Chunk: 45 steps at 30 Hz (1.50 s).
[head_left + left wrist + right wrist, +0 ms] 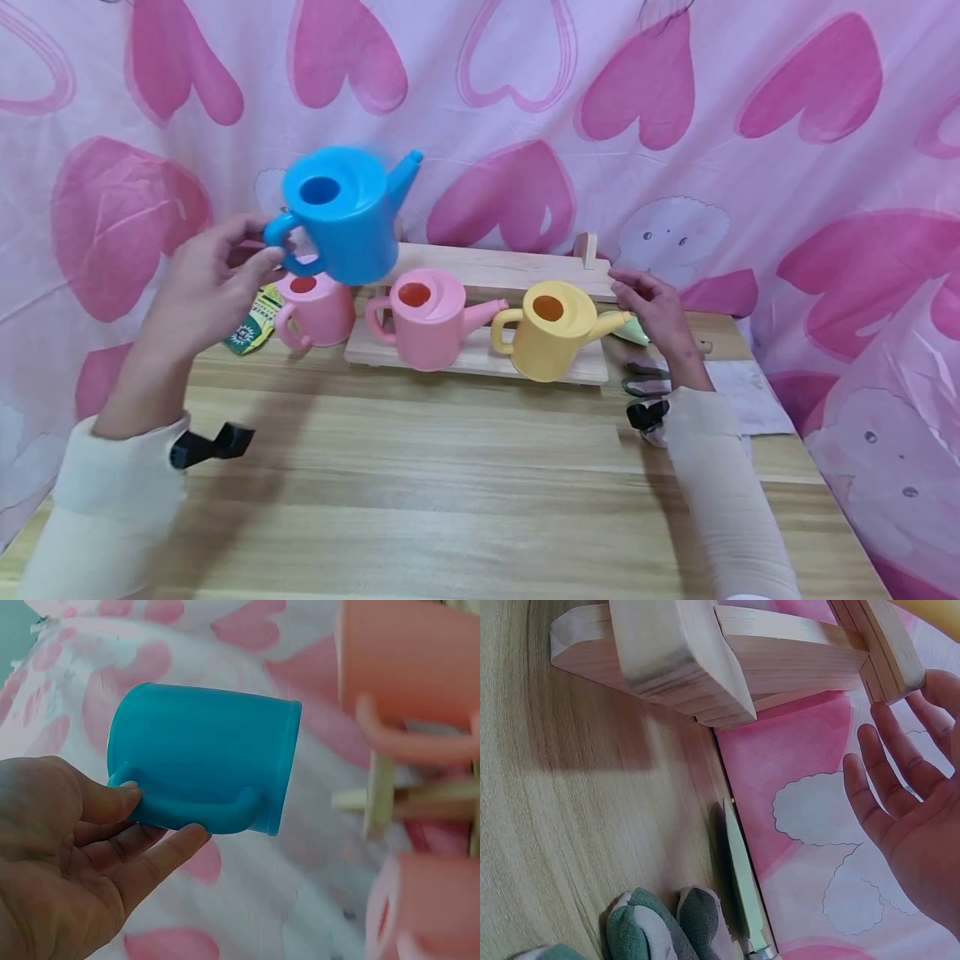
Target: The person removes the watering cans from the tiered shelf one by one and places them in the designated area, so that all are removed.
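Note:
My left hand (206, 287) holds a blue plastic watering can (348, 221) by its handle, thumb and fingers around the grip. The can hangs in the air above the table's left side, spout to the right. A pink watering can (431, 325) and a yellow watering can (551, 333) stand on the lower board of a wooden two-tier rack (487, 265). Behind and below the blue can is another pink watering can (326, 308), partly hidden. My right hand (660, 312) has its fingertips at the right end of the rack's upper board, fingers mostly straight in the right wrist view.
A yellow-green packet (258, 321) lies at the back left of the wooden table (450, 483). Right of the rack are grey-green gloves (656, 926), a trowel-like blade (741, 881) and a pale cloth (750, 400). A pink heart-patterned curtain (517, 183) hangs behind.

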Motion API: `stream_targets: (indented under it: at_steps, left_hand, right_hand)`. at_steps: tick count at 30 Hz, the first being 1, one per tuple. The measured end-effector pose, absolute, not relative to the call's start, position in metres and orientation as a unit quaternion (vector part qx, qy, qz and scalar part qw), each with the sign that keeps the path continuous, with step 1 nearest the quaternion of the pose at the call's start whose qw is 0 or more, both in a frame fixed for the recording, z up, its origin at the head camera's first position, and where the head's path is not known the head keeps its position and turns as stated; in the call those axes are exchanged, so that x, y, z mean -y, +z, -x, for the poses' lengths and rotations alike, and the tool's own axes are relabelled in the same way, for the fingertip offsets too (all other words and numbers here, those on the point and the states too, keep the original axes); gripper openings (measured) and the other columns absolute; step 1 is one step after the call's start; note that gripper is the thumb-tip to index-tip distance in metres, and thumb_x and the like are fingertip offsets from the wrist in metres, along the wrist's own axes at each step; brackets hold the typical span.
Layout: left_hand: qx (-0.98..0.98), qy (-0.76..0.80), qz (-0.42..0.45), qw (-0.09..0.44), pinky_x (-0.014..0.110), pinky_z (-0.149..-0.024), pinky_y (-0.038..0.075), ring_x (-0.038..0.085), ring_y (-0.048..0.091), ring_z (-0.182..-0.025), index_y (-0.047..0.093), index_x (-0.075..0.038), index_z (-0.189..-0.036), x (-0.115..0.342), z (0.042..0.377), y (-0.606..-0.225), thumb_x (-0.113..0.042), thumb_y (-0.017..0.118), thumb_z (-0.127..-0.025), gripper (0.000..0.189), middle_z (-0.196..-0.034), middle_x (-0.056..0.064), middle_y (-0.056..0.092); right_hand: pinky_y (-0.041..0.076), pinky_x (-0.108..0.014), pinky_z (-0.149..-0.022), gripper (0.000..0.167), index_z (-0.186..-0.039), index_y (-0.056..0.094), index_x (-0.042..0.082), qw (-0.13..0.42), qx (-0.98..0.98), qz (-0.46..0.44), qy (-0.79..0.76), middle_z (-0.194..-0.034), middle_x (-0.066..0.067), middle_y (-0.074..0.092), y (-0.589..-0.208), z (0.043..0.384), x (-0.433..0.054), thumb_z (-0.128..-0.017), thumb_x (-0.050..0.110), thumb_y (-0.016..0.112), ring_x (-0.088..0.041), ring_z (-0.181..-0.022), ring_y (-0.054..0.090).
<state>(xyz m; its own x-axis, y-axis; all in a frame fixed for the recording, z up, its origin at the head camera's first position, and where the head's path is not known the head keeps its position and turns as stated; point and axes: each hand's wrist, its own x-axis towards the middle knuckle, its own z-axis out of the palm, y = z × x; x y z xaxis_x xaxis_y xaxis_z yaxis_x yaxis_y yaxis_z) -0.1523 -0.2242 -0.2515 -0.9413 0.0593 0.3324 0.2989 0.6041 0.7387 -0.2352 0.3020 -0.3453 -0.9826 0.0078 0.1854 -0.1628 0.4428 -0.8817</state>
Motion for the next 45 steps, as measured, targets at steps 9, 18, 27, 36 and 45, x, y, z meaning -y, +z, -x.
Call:
stream_targets:
  at_steps: [9,18,27,36,45]
  left_hand:
    - [0.897,-0.408,0.012,0.170,0.004,-0.075,0.044,-0.006,0.055,-0.096,0.053,-0.001,-0.141,0.271,0.122,-0.281,-0.022,0.054,-0.108,0.039,-0.126,0.014,0.058]
    - [0.870,-0.437,-0.017,0.226,0.003,-0.076,0.043,-0.014,0.053,-0.092,0.059,-0.016,-0.126,0.305,0.098,-0.301,-0.002,0.052,-0.106,0.026,-0.108,-0.022,0.053]
    - [0.839,-0.471,0.030,0.271,0.003,-0.076,0.043,-0.020,0.058,-0.089,0.057,-0.031,-0.115,0.334,0.089,-0.335,0.013,0.048,-0.102,0.047,-0.103,-0.025,0.058]
    - [0.786,-0.572,0.055,0.229,0.012,-0.077,0.052,-0.006,0.066,-0.100,0.063,-0.014,-0.113,0.354,0.078,-0.379,0.016,0.046,-0.101,0.037,-0.116,-0.017,0.066]
    - [0.769,-0.601,0.047,0.213,0.013,-0.074,0.054,-0.006,0.067,-0.094,0.065,-0.014,-0.112,0.361,0.074,-0.401,0.018,0.044,-0.100,0.040,-0.099,-0.012,0.070]
  right_hand:
    - [0.056,-0.027,-0.087,0.042,-0.137,0.063,0.000,0.082,0.840,-0.048,0.535,-0.106,0.000,0.065,-0.343,0.237,-0.301,-0.104,0.025,0.065,-0.022,-0.093,0.061]
    - [0.056,-0.022,-0.083,0.041,-0.136,0.062,-0.004,0.091,0.832,-0.059,0.545,-0.103,0.001,0.064,-0.341,0.237,-0.302,-0.104,0.021,0.065,-0.027,-0.093,0.060]
    - [0.057,-0.025,-0.084,0.041,-0.136,0.062,-0.004,0.095,0.831,-0.059,0.546,-0.107,0.001,0.064,-0.344,0.238,-0.303,-0.104,0.021,0.065,-0.032,-0.096,0.061]
    - [0.055,-0.020,-0.083,0.042,-0.137,0.062,-0.003,0.088,0.830,-0.055,0.548,-0.115,0.000,0.064,-0.348,0.236,-0.303,-0.104,0.023,0.065,-0.017,-0.093,0.064]
    - [0.056,-0.023,-0.086,0.043,-0.138,0.062,-0.001,0.091,0.834,-0.050,0.542,-0.118,0.000,0.064,-0.350,0.236,-0.302,-0.104,0.024,0.065,-0.028,-0.100,0.064]
